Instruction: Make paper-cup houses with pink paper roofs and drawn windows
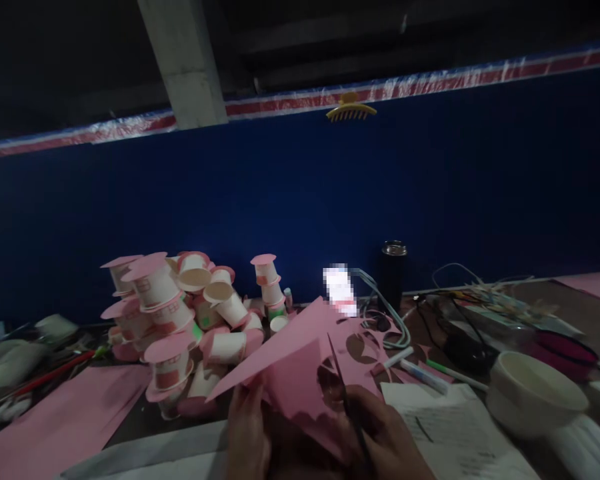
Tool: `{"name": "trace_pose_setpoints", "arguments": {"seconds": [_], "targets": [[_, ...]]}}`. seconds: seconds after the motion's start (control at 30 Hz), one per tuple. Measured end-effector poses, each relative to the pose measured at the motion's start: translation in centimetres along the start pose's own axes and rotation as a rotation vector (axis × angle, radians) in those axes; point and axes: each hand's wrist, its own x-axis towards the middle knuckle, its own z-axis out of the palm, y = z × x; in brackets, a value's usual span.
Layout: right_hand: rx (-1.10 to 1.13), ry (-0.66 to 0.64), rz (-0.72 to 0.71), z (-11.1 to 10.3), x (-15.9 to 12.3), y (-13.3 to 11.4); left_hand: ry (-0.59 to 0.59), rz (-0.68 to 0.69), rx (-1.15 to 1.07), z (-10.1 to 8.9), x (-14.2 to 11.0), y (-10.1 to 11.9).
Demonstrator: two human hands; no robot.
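My left hand (247, 433) is closed on the lower edge of a folded pink paper sheet (300, 353), holding it up over the table. My right hand (380, 440) grips dark scissors (347, 393) whose thin blades point up into the pink sheet. Round holes show in the far part of the sheet, to the right of the fold. Both hands sit at the bottom edge of the view and are partly cut off.
A heap of white paper cups with pink lids (185, 313) lies left of centre. A flat pink sheet (65, 420) lies front left. A white bowl (535, 393), markers (423, 373), a dark tumbler (394, 273), cables and printed paper (455, 433) crowd the right. A blue wall stands behind.
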Motion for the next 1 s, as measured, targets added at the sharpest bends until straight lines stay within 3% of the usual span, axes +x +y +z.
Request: {"name": "trace_pose_setpoints", "arguments": {"seconds": [0.07,0.2,0.37,0.47,0.6,0.73,0.93,1.0], "targets": [[0.004,-0.062,0.067,-1.1,0.5,-0.3,-0.064,-0.079,-0.044,0.0,0.1,0.0],[-0.064,-0.017,0.129,-2.9,1.1,-0.3,-0.266,-0.215,-0.061,0.0,-0.3,0.3],[-0.085,-0.053,0.144,-3.1,1.2,-0.4,-0.294,-0.454,-0.116,0.2,-1.0,0.4],[-0.116,-0.08,0.167,-2.6,1.2,-0.2,-0.312,-0.499,-0.088,0.2,-1.2,0.2],[-0.116,-0.064,0.18,-2.9,1.3,0.2,-0.394,-0.456,-0.075,0.0,-1.1,0.3],[-0.028,-0.081,0.162,-3.9,1.3,-0.4,-0.382,-0.327,-0.092,-0.1,-0.7,0.7],[-0.02,-0.497,0.152,-4.4,0.9,-1.6,-0.246,-0.125,-0.222,-0.1,-0.5,1.5],[0.016,-0.546,0.145,-4.1,0.8,-1.7,-0.199,-0.093,-0.262,-0.1,-0.5,1.9]]}}
